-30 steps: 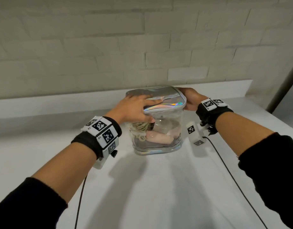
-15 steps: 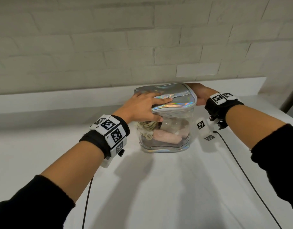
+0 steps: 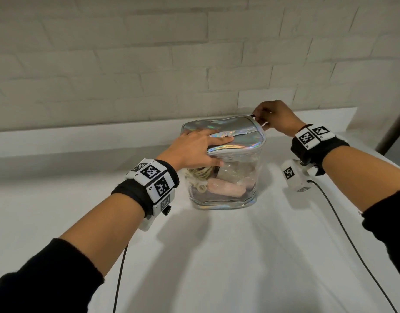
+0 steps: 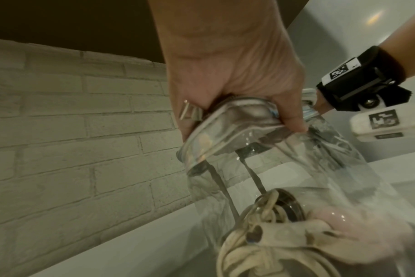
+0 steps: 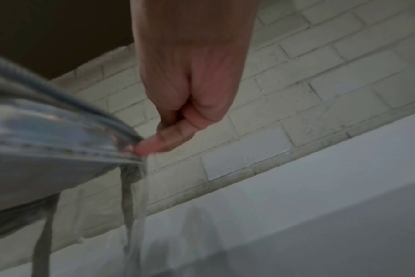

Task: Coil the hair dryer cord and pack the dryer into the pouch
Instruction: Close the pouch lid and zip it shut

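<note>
A clear pouch (image 3: 226, 195) with a shiny silver lid (image 3: 242, 132) stands upright on the white table (image 3: 217, 256). Through its wall I see the pink hair dryer (image 3: 224, 188) lying inside, with the coiled cream cord (image 3: 198, 177) at its left end. My left hand (image 3: 201, 147) grips the lid's front left rim, fingers on top and thumb under the edge. My right hand (image 3: 262, 115) pinches the zipper pull (image 3: 252, 115) at the lid's back right corner. The left wrist view shows the left hand (image 4: 237, 84) round the rim, with the cord (image 4: 261, 234) and dryer (image 4: 367, 234) below. In the right wrist view, the right hand (image 5: 178, 121) pinches at the lid's seam (image 5: 121, 144).
A white brick wall (image 3: 194, 64) rises behind a low ledge (image 3: 81, 141) at the table's back. Black cables (image 3: 343, 233) run from both wrist cameras toward me. A dark post (image 3: 397, 123) stands at the far right.
My right hand has moved from the lid's right side up to its back right corner and pinched the zipper pull. My left hand has stayed on the lid.
</note>
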A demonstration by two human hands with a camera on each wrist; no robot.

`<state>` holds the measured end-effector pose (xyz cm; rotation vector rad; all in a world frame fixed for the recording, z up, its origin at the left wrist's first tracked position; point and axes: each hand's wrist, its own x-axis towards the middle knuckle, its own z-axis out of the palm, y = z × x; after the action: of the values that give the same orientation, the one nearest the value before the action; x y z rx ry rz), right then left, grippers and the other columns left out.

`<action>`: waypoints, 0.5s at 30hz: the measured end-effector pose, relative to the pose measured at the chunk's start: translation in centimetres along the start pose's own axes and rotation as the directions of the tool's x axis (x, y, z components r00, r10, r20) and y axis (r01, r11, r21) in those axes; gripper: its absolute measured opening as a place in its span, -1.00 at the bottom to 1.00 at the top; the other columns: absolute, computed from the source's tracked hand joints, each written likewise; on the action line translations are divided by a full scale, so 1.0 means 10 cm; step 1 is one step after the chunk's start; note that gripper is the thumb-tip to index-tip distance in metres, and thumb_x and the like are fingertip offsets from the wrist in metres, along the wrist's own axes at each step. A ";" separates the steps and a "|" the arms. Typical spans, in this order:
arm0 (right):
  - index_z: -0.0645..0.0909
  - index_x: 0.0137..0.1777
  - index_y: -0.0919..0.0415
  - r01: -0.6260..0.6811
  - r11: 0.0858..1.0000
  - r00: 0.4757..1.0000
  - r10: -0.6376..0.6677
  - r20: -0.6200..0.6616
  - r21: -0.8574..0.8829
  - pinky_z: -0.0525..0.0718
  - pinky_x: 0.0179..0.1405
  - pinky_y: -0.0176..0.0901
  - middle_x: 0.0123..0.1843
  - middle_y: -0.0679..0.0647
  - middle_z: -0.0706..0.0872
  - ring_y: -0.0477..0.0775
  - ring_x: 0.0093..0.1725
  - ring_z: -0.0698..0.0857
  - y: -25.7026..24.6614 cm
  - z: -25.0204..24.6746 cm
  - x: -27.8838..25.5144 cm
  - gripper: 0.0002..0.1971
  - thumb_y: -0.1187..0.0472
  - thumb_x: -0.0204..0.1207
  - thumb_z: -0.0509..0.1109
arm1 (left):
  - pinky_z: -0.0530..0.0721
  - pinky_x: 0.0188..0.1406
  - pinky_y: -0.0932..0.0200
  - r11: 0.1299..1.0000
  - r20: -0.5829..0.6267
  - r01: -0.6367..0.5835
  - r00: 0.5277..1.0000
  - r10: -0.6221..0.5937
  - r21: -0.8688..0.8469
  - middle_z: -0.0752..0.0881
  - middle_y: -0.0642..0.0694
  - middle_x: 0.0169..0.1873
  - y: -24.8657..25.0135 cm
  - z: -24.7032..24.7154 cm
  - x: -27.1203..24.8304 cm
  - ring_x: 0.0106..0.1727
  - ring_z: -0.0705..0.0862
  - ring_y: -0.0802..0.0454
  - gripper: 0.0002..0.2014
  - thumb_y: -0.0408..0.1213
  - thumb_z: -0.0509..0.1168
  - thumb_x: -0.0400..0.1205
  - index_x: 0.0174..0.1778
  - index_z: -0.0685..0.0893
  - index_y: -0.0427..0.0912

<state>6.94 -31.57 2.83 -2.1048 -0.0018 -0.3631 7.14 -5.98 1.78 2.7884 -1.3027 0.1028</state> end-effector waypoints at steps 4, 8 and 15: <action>0.52 -0.02 0.42 0.020 0.997 0.999 -0.023 0.040 0.072 0.68 -0.38 -0.47 -0.32 0.19 0.53 -0.24 -0.49 0.68 0.06 -0.13 -0.13 -0.84 0.53 0.59 0.11 | 0.18 0.54 -0.17 1.000 -0.013 -0.008 1.000 0.008 0.002 0.26 -0.06 0.61 0.03 0.01 0.01 0.62 0.21 -0.05 -0.35 0.17 0.27 0.52 0.53 0.19 0.36; 0.51 -0.04 0.36 -0.002 1.000 0.999 0.002 0.047 -0.007 0.58 -0.47 -0.38 -0.31 0.11 0.51 -0.22 -0.56 0.66 0.05 -0.24 -0.29 -0.80 0.50 0.61 0.05 | 0.21 0.53 -0.17 1.000 -0.025 -0.010 1.000 0.009 -0.025 0.30 -0.04 0.58 0.05 0.03 0.04 0.60 0.24 -0.06 -0.36 0.16 0.27 0.52 0.53 0.22 0.35; 0.54 -0.17 0.25 -0.029 0.965 0.995 0.003 0.100 0.260 0.68 -0.44 -0.40 -0.46 -0.12 0.71 -0.13 -0.48 0.75 -0.03 -0.21 -0.72 -0.78 0.37 0.65 0.11 | 0.24 0.54 -0.21 0.998 -0.024 0.000 1.000 -0.002 -0.058 0.30 -0.05 0.59 0.05 0.03 0.05 0.60 0.25 -0.07 -0.36 0.16 0.28 0.51 0.52 0.24 0.33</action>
<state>-0.55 -32.17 2.27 -1.8578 -0.0871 -0.2344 7.08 -6.76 1.50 2.7311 -1.2778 0.0966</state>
